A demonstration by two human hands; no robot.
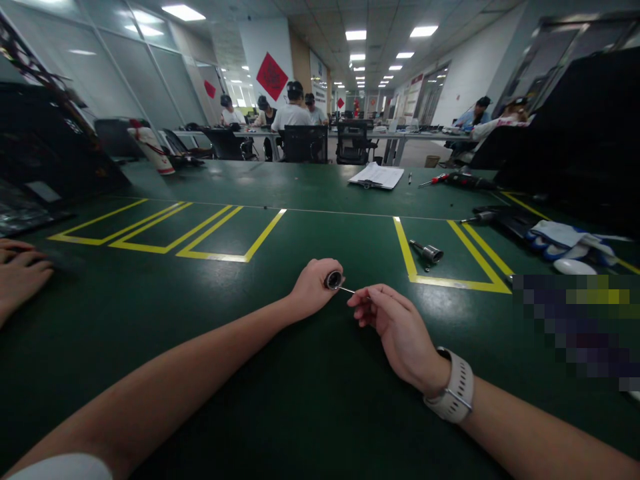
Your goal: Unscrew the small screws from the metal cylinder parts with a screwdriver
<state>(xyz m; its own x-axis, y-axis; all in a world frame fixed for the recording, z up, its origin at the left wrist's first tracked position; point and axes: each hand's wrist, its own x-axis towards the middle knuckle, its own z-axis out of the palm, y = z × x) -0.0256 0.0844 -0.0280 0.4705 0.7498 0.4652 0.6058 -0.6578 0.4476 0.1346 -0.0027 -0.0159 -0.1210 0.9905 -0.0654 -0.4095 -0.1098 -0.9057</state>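
My left hand [313, 290] is wrapped round a round metal socket-like part [333, 280], its dark open end facing me. Between the fingertips of my right hand [393, 327] is a thin metal rod [346, 289]. The far tip of the rod reaches the rim of the socket-like part; whether it goes inside I cannot tell. A metal cylinder with a narrower shaft [429, 252] lies on the green table inside a yellow-taped area, beyond my right hand. A tiny metal piece [427, 269] rests just in front of it.
Yellow tape outlines [215, 256] mark the green table [300, 187]. A clipboard with papers [377, 176] lies at the back. On the right are a red-and-black tool [460, 180], a power drill [500, 217] and white-blue gloves [570, 240]. Another person's hand [23, 270] rests at the left.
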